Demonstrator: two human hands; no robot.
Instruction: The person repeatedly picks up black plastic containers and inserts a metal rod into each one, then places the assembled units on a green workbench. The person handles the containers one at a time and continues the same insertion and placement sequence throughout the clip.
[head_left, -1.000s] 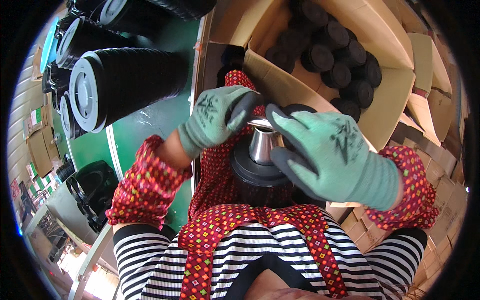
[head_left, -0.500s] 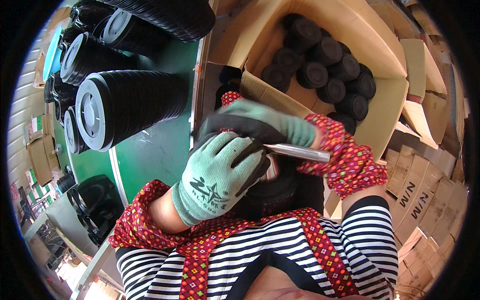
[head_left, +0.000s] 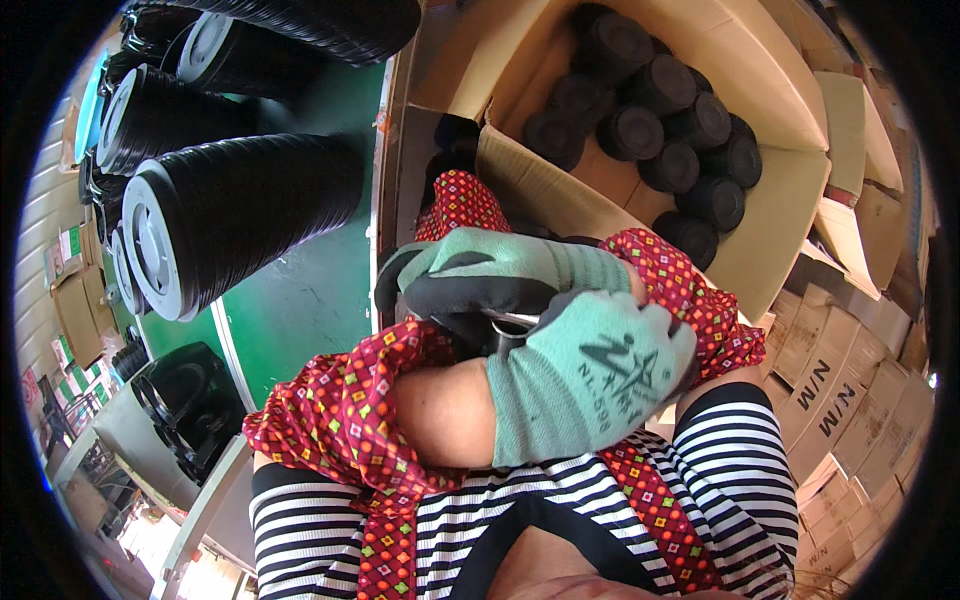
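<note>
Both my hands wear pale green knit gloves with black palms, and they meet in front of my chest. My right hand (head_left: 490, 268) reaches leftward with its fingers curled down; what it grips is hidden beneath it. Crossing below it to the right, my left hand (head_left: 600, 370) is closed, its fingertips out of sight. Between the gloves shows a small piece of a shiny metal part (head_left: 512, 328), beside something dark. Most of both is covered by the hands, so I cannot tell what either hand holds.
A large open cardboard box (head_left: 790, 200) at the far right holds several black round items (head_left: 672, 165). Stacks of black plastic pots (head_left: 250, 215) with grey bases lie on the green table (head_left: 290, 320) at the left. Closed cartons (head_left: 830, 370) are piled at the right.
My left hand has moved right, across to near the right wrist, where the end of a metal tube showed before. That tube is now mostly hidden. My right hand is no longer blurred.
</note>
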